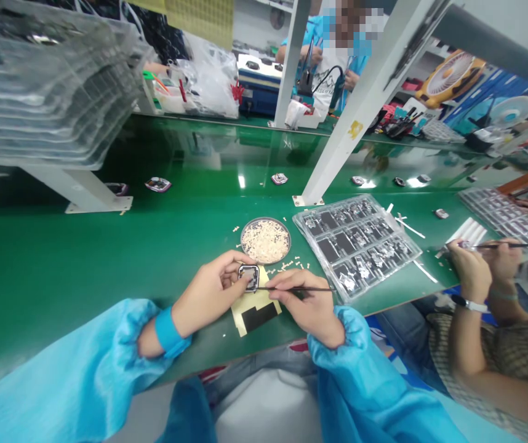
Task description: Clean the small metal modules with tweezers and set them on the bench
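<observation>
My left hand [215,286] holds a small square watch-like case [248,279] between thumb and fingers, its open face turned up. In my right hand [303,301] is a thin dark tool [298,288], held like a pen, its tip at the right edge of the case. Beneath the case lies a yellow sheet [244,325] with a black patch [261,316]. Just beyond my hands stands a round dish [288,241] of small pale pieces, several of which are scattered beside it.
A clear tray [303,229] of dark parts lies right of the dish. A co-worker's hands [474,267] work farther right. White posts [338,135] rise from the green table [61,258]. Stacked plastic trays [47,98] stand upper left. Another person [333,67] is across the bench.
</observation>
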{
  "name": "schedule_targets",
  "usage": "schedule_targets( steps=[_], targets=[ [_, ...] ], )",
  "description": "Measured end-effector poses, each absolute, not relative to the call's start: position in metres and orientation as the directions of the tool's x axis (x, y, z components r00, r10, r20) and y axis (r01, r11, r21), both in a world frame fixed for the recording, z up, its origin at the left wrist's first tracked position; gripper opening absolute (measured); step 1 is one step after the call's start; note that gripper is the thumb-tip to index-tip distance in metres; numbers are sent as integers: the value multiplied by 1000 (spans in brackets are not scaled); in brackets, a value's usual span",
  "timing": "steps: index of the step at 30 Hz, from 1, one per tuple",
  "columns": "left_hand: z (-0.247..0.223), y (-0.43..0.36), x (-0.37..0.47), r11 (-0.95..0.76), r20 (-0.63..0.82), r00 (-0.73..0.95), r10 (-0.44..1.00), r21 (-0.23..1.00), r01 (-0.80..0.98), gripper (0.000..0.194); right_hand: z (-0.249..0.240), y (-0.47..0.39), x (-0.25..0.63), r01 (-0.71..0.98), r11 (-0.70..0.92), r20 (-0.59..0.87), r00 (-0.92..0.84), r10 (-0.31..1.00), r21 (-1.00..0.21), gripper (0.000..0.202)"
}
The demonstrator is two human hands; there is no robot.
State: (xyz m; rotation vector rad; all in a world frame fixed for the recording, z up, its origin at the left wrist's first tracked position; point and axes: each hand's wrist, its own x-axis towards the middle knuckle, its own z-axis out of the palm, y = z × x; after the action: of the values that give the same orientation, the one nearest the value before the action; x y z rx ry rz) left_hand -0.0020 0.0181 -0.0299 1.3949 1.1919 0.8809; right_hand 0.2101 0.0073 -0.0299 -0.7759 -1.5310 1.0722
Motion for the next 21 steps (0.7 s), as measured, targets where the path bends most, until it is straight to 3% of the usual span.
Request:
schedule_targets(
  steps=[4, 10, 21],
  targets=[
    [-24, 20, -3, 143, -159, 280, 947, 987, 79, 33, -28, 6, 208, -150, 367, 395, -253, 883, -918, 17],
    [-14, 17, -3, 290, -212, 422, 881, 948, -129, 36, -19, 14, 200, 89, 619, 600, -172, 781, -781, 23],
    [-12, 16, -3, 316, -221, 443, 869, 937, -152, 40, -18, 17, 195, 108, 637, 618, -165, 768, -763, 20]
  ],
)
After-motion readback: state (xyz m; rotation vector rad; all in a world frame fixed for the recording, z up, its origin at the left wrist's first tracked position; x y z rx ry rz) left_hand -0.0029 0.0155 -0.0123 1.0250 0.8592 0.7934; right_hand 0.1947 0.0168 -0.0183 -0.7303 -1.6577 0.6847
